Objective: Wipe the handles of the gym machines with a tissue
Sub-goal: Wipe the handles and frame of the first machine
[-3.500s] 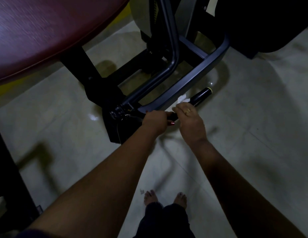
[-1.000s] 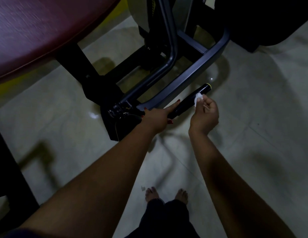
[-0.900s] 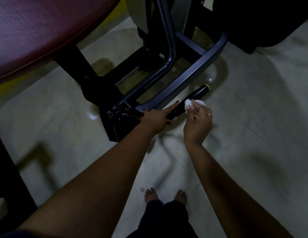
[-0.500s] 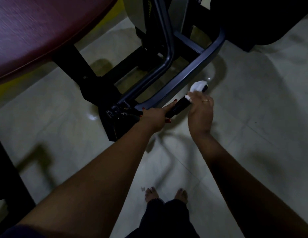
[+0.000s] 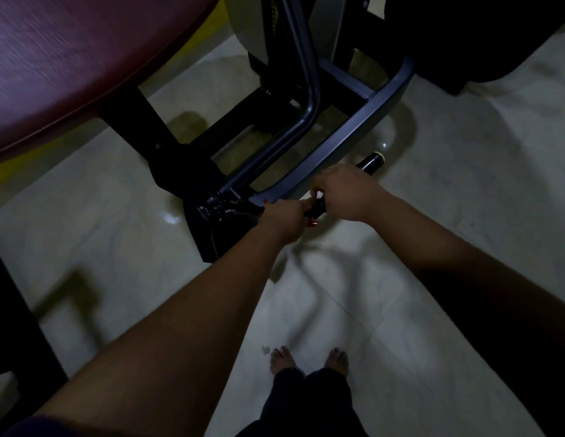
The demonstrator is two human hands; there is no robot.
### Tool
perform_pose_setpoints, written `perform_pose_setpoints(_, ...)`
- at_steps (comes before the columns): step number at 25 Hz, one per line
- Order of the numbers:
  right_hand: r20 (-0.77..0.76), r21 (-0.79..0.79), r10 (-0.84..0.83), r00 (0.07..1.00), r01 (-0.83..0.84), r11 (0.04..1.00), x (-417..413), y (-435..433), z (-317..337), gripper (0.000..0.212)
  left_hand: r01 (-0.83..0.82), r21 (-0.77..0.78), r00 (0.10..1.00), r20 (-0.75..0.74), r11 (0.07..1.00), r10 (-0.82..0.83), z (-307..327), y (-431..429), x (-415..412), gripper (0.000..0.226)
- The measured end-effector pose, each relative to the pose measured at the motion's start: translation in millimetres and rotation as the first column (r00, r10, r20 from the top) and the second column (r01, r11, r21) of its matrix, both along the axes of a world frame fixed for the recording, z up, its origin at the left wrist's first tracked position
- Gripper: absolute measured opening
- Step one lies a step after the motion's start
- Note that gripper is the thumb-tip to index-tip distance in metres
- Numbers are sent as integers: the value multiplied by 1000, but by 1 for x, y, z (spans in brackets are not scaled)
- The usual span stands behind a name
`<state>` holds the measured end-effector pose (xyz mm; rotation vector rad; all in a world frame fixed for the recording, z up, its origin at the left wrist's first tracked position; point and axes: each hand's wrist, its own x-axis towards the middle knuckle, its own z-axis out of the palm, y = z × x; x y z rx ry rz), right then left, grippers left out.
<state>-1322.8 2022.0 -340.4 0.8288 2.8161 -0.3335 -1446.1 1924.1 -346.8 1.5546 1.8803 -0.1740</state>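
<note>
Down near the floor, a black handle sticks out to the right from the base of a gym machine, with a pale yellow ring round its far tip. The person's right hand is curled over the middle of the handle, knuckles up, clamped round it. A small white corner of the tissue peeks out at the left edge of that fist, pressed between the fingers and the handle; the rest of the tissue is hidden under the hand. The left hand grips the near-left end of the handle where it joins the machine, its red-painted nails showing, and it sits just beside the right hand, nearly touching it.

Behind the hands, a grey frame bar runs diagonally toward the far right. A maroon padded seat fills the far left. On the pale tiled floor, the person's bare feet stand at the near edge, with a tiny white scrap lying just left of them.
</note>
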Motion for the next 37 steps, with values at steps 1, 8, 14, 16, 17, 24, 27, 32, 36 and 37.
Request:
perform_pose_setpoints(1, -11, -42, 21, 1000, -22, 999, 1, 6, 1, 12, 9, 4, 1000, -4, 1000, -9, 0, 0, 0, 56)
perform_pose_setpoints(8, -83, 79, -134, 987, 141, 987, 1, 17, -8, 27, -2, 13, 999, 46, 1000, 2, -1, 0, 0, 63)
perform_pose_setpoints(14, -488, 171, -242, 839, 364, 916, 36, 27, -26, 23, -1, 12, 999, 47, 1000, 0, 2, 2, -1, 64)
perform_pose_setpoints(16, -604, 34, -441, 664, 574, 818, 40, 12, -28, 35, -7, -5, 999, 37, 1000, 7, 3, 2, 2, 61)
perform_pose_setpoints(17, -646, 23, -438, 625, 589, 808, 37, -5, -30, 40, -25, -6, 999, 44, 1000, 26, 4, 3, 5, 57)
perform_pose_setpoints(24, -703, 235, -199, 683, 487, 841, 47, -19, -55, 42, -377, 117, 916, 189, 919, 352, 6, 12, 22, 32)
perform_pose_setpoints(27, -786, -98, -514, 343, 752, 652, 34, -18, -51, 41, -476, 169, 868, 250, 863, 430, 5, 24, 32, 25)
perform_pose_setpoints(32, -623, -590, -774, -113, 717, 370, 2, -78, -49, 21, -441, 155, 889, 216, 884, 405, 7, 34, 30, 25)
perform_pose_setpoints(36, -69, -966, -829, -555, 246, -84, 2, -18, -51, 20, -452, 218, 891, 162, 865, 425, 6, 26, 43, 16)
perform_pose_setpoints(37, 64, -995, -807, -587, 24, -96, 2, -9, -51, 18, -453, 231, 891, 147, 861, 429, 6, 24, 45, 15)
